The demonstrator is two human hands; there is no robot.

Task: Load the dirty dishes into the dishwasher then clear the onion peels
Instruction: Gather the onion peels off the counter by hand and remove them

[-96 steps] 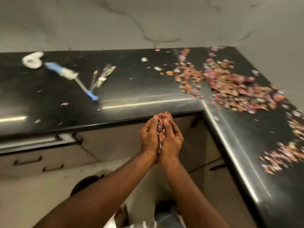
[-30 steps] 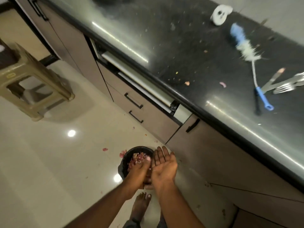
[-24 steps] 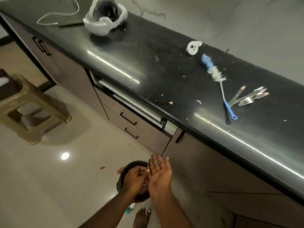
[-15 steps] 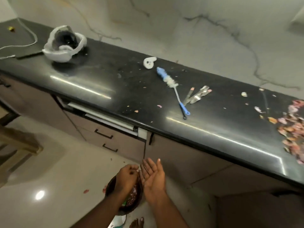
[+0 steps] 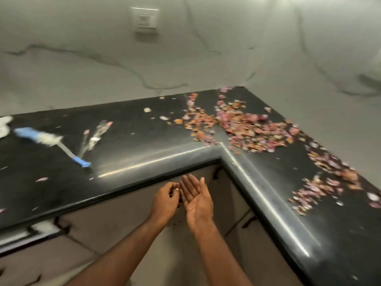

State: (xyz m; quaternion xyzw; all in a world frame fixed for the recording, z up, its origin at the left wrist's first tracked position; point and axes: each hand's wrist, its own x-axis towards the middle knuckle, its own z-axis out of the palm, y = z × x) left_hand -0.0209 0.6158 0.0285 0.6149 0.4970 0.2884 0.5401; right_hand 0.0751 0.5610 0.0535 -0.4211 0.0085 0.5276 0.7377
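Pink and orange onion peels [image 5: 245, 125] lie heaped in the corner of the black L-shaped counter [image 5: 144, 153], with more peels [image 5: 321, 182] scattered along its right arm. Both my hands hang in front of the counter's inner corner, below its edge. My right hand [image 5: 196, 198] is palm up with straight fingers and holds nothing. My left hand [image 5: 166, 200] sits beside it, fingers loosely curled towards the right palm, with no peel visible in it.
A blue-handled bottle brush [image 5: 51, 144] and some cutlery [image 5: 94, 136] lie on the counter's left part, and a white object [image 5: 4, 125] shows at the left edge. Cabinet fronts with dark handles [image 5: 249, 221] stand below the counter. A wall switch [image 5: 145, 20] is above.
My hands dropped the peels into a dark bin on the floor and came up empty. The view has swung from the bin back to the counter corner.
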